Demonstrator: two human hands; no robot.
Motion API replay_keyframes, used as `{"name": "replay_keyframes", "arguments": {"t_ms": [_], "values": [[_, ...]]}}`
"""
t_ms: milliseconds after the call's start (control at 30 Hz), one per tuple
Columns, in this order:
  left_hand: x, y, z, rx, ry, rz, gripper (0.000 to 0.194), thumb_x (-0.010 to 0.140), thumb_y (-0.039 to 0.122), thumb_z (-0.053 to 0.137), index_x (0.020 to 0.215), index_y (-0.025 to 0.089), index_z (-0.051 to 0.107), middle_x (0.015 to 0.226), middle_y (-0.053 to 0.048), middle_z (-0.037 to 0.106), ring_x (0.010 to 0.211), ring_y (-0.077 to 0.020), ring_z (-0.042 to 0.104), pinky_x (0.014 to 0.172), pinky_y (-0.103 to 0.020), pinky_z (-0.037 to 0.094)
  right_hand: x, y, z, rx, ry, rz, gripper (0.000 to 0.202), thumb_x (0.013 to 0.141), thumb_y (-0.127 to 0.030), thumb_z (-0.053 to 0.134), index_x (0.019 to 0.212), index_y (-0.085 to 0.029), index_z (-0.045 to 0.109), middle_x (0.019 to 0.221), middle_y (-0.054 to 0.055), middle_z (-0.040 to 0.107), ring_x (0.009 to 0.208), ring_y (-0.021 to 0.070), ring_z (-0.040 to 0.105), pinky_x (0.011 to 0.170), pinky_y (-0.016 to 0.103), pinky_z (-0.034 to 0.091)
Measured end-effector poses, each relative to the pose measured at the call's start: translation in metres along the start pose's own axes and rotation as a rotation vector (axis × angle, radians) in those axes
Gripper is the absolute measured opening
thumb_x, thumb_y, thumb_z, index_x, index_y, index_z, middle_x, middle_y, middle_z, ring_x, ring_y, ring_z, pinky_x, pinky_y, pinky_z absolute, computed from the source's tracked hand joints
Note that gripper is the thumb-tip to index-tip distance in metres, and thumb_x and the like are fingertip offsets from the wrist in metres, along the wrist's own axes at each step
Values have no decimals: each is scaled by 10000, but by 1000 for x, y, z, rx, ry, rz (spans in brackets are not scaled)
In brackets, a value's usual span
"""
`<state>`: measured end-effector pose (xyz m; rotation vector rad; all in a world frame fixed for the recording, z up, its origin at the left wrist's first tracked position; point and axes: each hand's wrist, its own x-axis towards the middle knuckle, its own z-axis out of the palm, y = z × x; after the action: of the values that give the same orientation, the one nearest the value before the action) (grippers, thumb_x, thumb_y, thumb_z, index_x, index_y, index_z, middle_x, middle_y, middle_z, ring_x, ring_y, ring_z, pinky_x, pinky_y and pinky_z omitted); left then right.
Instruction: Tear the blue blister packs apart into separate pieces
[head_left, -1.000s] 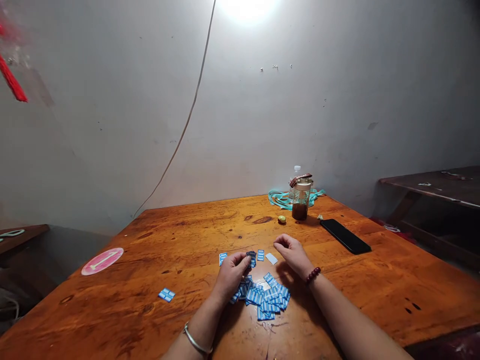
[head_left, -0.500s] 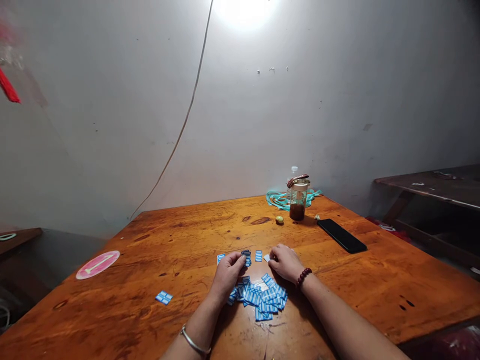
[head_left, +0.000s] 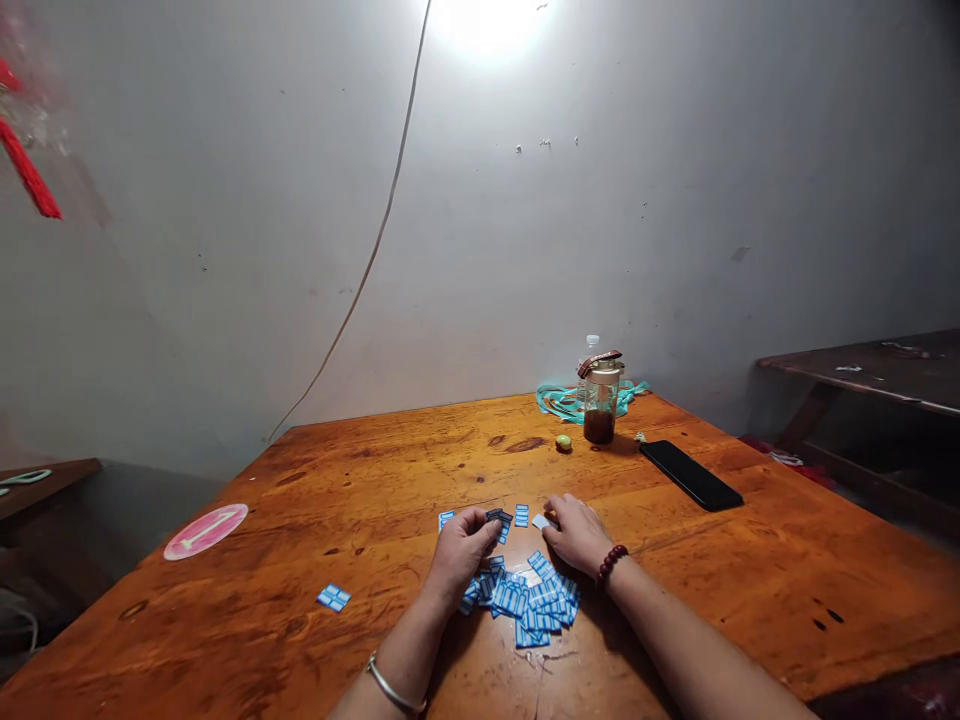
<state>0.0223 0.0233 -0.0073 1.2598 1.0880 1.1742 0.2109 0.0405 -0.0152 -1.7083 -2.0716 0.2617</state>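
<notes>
My left hand is closed, with thumb and forefinger pinching a few small blue-and-white label cards. Their upper edge looks dark and tilted. My right hand rests on the table with curled fingers closed on a small white card. Between the hands lies a single blue-and-white card. Another card is partly hidden behind my left hand. Nearer to me, a loose pile of blue-and-white cards spreads between my forearms. One more card lies apart on the left.
The wooden table meets a grey wall. A jar of dark drink stands at the back, by a clear bottle and turquoise ribbon. Right of these lies a black phone. A small yellowish object sits before the jar.
The cards in my left hand have tipped and fanned slightly. My right hand stays by the white card. The whole view has shifted a little.
</notes>
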Motion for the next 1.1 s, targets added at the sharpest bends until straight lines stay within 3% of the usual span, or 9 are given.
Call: {"name": "replay_keyframes", "arguments": {"t_ms": [133, 333, 500, 600, 733, 867, 1100], "values": [[-1, 4, 0, 26, 46, 58, 249, 625, 331, 623, 569, 151, 460, 441, 70, 426, 398, -47, 363, 381, -158, 269, -1, -2, -6, 98, -6, -67, 137, 708, -216, 482, 805, -173, 568, 808, 42, 542, 750, 145, 483, 629, 226, 310], [-5, 12, 0, 22, 87, 72, 246, 626, 326, 623, 555, 150, 467, 451, 73, 409, 417, -48, 357, 407, -160, 288, -6, -2, -20, 207, -323, -295, 243, 593, -254, 612, 831, -205, 600, 830, 5, 523, 722, 125, 472, 628, 214, 337], [-4, 9, 0, -1, 73, 83, 236, 627, 347, 617, 593, 149, 492, 495, 65, 442, 432, -49, 381, 419, -162, 295, -4, 1, -16, 333, -375, -225, 139, 565, -156, 592, 703, -167, 603, 684, -15, 540, 635, 106, 459, 548, 193, 320], [-4, 7, 1, 4, 66, 64, 226, 638, 344, 608, 612, 151, 494, 493, 65, 448, 424, -50, 387, 412, -162, 295, -3, 0, -10, 410, -364, -169, 44, 613, -125, 529, 646, -140, 553, 598, -24, 518, 558, 82, 453, 494, 173, 323], [-5, 8, 4, 9, 41, 32, 229, 647, 345, 598, 602, 154, 481, 442, 68, 439, 371, -51, 363, 371, -165, 261, -5, -13, -8, 653, -273, -129, 76, 716, -171, 448, 770, -148, 497, 667, -20, 528, 537, 71, 485, 485, 175, 381], [-8, 11, 9, -1, 20, 28, 235, 628, 339, 619, 589, 149, 485, 431, 59, 461, 367, -54, 367, 372, -172, 252, -9, -28, -11, 937, -138, -118, 102, 696, -259, 528, 715, -164, 495, 678, -26, 521, 551, 78, 494, 494, 188, 410], [-9, 11, 14, -62, -68, 7, 249, 587, 336, 663, 582, 132, 521, 449, 48, 479, 393, -48, 368, 404, -175, 258, -9, -33, -2, 1105, -210, 18, 233, 658, -325, 582, 797, -182, 463, 630, -45, 504, 453, 68, 481, 386, 170, 386]]}}
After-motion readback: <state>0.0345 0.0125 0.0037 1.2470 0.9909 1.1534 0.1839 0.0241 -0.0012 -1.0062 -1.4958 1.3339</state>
